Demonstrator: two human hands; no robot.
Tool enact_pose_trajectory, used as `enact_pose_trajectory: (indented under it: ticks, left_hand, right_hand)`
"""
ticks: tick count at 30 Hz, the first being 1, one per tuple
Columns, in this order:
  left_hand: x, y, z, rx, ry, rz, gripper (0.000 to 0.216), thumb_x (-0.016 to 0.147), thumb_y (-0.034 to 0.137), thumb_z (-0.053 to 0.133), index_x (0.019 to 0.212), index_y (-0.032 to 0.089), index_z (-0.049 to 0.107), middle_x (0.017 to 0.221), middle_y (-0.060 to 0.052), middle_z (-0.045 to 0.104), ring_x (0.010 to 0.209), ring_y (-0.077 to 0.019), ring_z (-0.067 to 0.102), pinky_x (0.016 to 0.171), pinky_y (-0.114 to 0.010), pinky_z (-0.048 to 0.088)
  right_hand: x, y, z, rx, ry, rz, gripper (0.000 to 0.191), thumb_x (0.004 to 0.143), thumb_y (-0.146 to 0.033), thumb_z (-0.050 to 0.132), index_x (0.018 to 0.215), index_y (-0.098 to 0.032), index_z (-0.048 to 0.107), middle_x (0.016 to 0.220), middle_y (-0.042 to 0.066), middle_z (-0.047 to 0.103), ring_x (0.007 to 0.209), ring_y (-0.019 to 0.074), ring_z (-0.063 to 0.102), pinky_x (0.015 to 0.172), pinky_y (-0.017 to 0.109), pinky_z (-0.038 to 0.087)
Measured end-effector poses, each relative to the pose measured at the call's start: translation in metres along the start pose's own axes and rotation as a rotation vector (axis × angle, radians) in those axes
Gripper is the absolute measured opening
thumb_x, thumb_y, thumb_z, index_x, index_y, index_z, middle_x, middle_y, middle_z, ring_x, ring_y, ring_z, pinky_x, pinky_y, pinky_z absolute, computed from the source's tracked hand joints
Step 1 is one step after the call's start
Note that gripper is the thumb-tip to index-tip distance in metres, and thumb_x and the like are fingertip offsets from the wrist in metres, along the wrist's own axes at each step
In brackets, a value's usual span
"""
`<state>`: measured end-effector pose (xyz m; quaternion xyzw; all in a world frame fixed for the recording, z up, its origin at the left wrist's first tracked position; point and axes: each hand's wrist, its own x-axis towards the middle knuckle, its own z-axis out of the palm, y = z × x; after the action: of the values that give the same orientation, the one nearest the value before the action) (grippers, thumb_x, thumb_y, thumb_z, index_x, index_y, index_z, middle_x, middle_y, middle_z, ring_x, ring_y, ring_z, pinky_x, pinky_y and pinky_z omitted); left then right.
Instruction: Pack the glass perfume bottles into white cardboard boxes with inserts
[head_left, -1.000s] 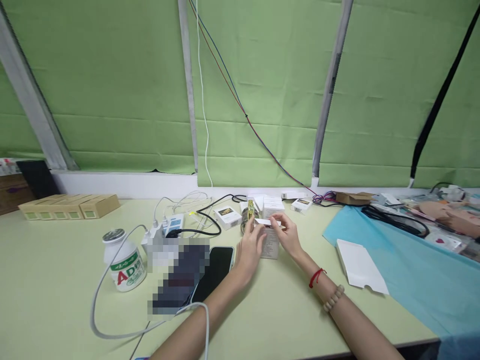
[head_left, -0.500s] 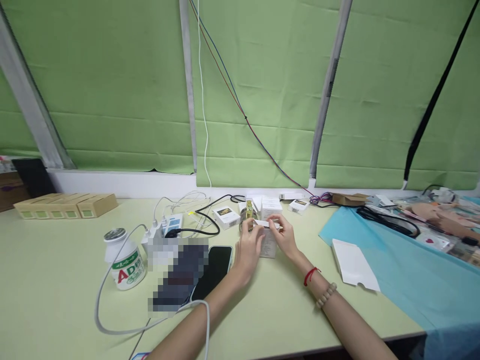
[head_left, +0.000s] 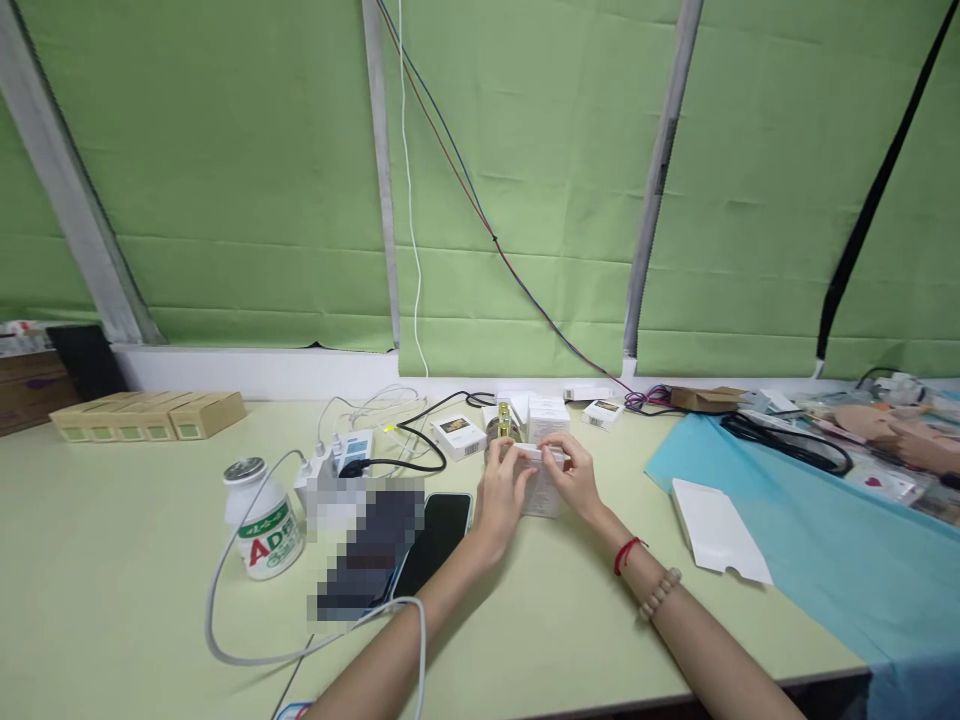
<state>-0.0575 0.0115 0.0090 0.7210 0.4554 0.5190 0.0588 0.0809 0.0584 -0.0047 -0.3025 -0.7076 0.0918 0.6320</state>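
Observation:
A small white carton (head_left: 541, 497) with fine print on its front stands upright on the table between my hands. My left hand (head_left: 501, 505) grips its top left edge, fingers bent over the rim. Thumb and fingers of my right hand (head_left: 574, 480) pinch the top flap at the right, so part of the top is hidden. Just behind my left fingers stands a bottle with a gold top (head_left: 504, 418), its body partly covered. Another white carton (head_left: 549, 415) rises behind the one I hold.
Left of my arm lie a dark phone (head_left: 435, 545), a white drink bottle (head_left: 266, 530), a power strip (head_left: 355, 452) and looping cables. Small white boxes (head_left: 459, 437) are behind. A white card tray (head_left: 720, 530) lies on blue cloth (head_left: 810, 570) at right; brown boxes (head_left: 206, 414) stand far left.
The carton's top flap, raised a little before, now lies lower and flatter under my fingers. My hands stay at the box. The whole view has shifted slightly.

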Motion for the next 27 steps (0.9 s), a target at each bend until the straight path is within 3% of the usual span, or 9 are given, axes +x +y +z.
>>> enact_pose_trajectory:
  ticks: [4, 9, 14, 21, 27]
  left_hand:
    - [0.002, -0.004, 0.0, -0.034, -0.048, 0.038, 0.014, 0.084, 0.009, 0.055, 0.091, 0.02, 0.054, 0.107, -0.002, 0.052, 0.093, -0.018, 0.057, 0.079, -0.027, 0.048]
    - [0.004, -0.011, 0.003, -0.282, 0.067, -0.147, 0.031, 0.074, 0.012, 0.065, 0.098, 0.019, 0.046, 0.101, -0.004, 0.055, 0.089, -0.019, 0.059, 0.073, -0.027, 0.05]
    - [0.004, -0.014, 0.004, -0.407, 0.127, -0.254, 0.025, 0.076, 0.03, 0.063, 0.093, 0.016, 0.052, 0.096, -0.006, 0.058, 0.083, -0.0198, 0.061, 0.075, -0.03, 0.05]
    - [0.008, -0.02, 0.005, -0.477, 0.13, -0.284, 0.033, 0.076, 0.046, 0.059, 0.087, 0.015, 0.061, 0.093, -0.009, 0.06, 0.08, -0.0207, 0.059, 0.071, -0.03, 0.05]
    - [0.011, -0.023, 0.002, -0.494, 0.056, -0.224, 0.032, 0.077, 0.047, 0.057, 0.085, 0.016, 0.057, 0.099, -0.007, 0.053, 0.09, -0.0198, 0.058, 0.082, -0.03, 0.048]
  right_hand:
    - [0.0, -0.002, 0.002, 0.046, 0.009, -0.022, 0.012, 0.085, -0.024, 0.05, 0.077, -0.019, 0.058, 0.08, 0.004, 0.061, 0.079, 0.0169, 0.058, 0.071, 0.029, 0.045]
    - [0.001, 0.002, 0.001, 0.083, 0.008, 0.043, 0.015, 0.084, -0.028, 0.05, 0.077, -0.018, 0.059, 0.083, 0.005, 0.062, 0.083, 0.0179, 0.058, 0.077, 0.031, 0.045]
    - [0.0, 0.002, 0.001, 0.097, -0.004, 0.067, 0.018, 0.085, -0.031, 0.051, 0.078, -0.018, 0.06, 0.085, 0.006, 0.062, 0.085, 0.0182, 0.058, 0.078, 0.031, 0.045]
    - [0.001, -0.001, 0.0, 0.073, -0.022, 0.08, 0.022, 0.088, -0.035, 0.049, 0.079, -0.018, 0.06, 0.084, 0.006, 0.061, 0.084, 0.0181, 0.058, 0.076, 0.03, 0.045]
    - [0.001, -0.001, -0.001, 0.068, -0.027, 0.051, 0.02, 0.088, -0.033, 0.05, 0.08, -0.018, 0.061, 0.083, 0.005, 0.061, 0.083, 0.0173, 0.057, 0.076, 0.029, 0.044]
